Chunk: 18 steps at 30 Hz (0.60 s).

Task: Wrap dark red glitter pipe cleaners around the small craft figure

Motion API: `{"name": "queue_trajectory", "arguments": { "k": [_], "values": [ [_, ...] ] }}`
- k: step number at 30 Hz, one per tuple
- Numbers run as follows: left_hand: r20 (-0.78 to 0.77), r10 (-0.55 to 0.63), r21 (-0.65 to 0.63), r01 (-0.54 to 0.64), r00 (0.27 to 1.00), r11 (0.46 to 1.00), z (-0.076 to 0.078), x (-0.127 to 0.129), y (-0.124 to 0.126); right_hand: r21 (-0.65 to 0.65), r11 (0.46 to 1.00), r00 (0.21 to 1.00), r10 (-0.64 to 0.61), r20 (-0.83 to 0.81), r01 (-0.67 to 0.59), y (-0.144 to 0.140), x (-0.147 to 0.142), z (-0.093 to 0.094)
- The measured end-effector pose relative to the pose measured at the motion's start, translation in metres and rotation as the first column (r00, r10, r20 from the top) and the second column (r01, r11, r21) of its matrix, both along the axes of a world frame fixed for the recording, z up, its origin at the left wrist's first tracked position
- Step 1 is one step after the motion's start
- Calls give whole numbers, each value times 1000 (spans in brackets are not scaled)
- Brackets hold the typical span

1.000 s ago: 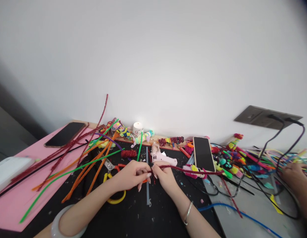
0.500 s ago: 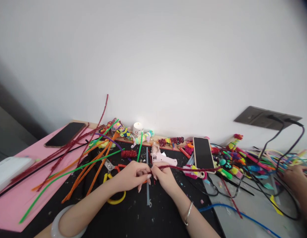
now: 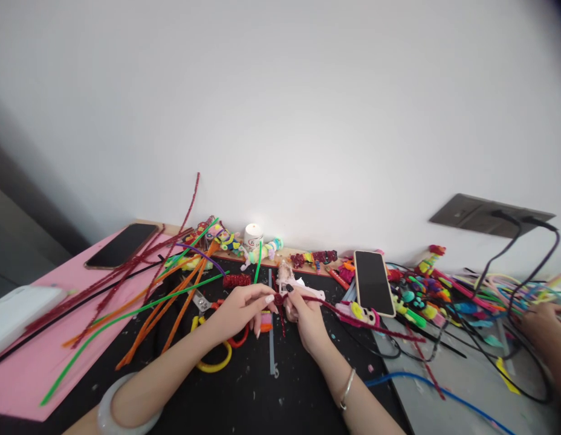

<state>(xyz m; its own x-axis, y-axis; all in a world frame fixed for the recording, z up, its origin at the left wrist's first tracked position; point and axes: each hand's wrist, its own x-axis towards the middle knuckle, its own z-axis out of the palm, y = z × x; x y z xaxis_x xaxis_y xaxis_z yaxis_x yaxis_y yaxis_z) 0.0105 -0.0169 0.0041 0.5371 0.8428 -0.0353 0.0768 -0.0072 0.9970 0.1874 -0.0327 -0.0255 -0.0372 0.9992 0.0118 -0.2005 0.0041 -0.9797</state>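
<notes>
Both my hands meet over the black mat [image 3: 244, 393] and pinch one dark red glitter pipe cleaner [image 3: 353, 315]. My left hand [image 3: 237, 311] grips its bent end with thumb and fingertips. My right hand [image 3: 305, 317] holds it just to the right. The rest of the stem trails right and down toward the grey table. A pink glue gun [image 3: 298, 290] lies just behind my hands. Yellow and red handled scissors [image 3: 214, 356] lie under my left wrist.
Orange, green and red pipe cleaners [image 3: 162, 302] fan out at the left over a pink sheet [image 3: 31, 368]. Two phones [image 3: 373, 281] [image 3: 121, 244] lie flat. Small craft figures and a candle [image 3: 252, 234] line the wall. Another person's hand [image 3: 543, 323] works among cables at right.
My hands have lifted slightly and bent the red pipe cleaner's end downward. Its long free part has swung lower to the right. The other person's hand shifted slightly right.
</notes>
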Motion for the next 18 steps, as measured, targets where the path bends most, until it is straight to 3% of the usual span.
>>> {"name": "queue_trajectory", "arguments": {
  "k": [6, 12, 18],
  "values": [
    [39, 46, -22, -45, 998, 999, 2, 1, 0, 19, 1000, 999, -20, 37, 19, 1, 0, 2],
    [43, 202, 76, -205, 978, 976, -4, -2, 3, 52, 998, 998, -40, 53, 37, 1, 2, 2],
    [60, 206, 104, -211, 977, 972, -8, -4, 6, 52, 998, 994, -48, 94, 44, 2, 2, 0]
  ]
}}
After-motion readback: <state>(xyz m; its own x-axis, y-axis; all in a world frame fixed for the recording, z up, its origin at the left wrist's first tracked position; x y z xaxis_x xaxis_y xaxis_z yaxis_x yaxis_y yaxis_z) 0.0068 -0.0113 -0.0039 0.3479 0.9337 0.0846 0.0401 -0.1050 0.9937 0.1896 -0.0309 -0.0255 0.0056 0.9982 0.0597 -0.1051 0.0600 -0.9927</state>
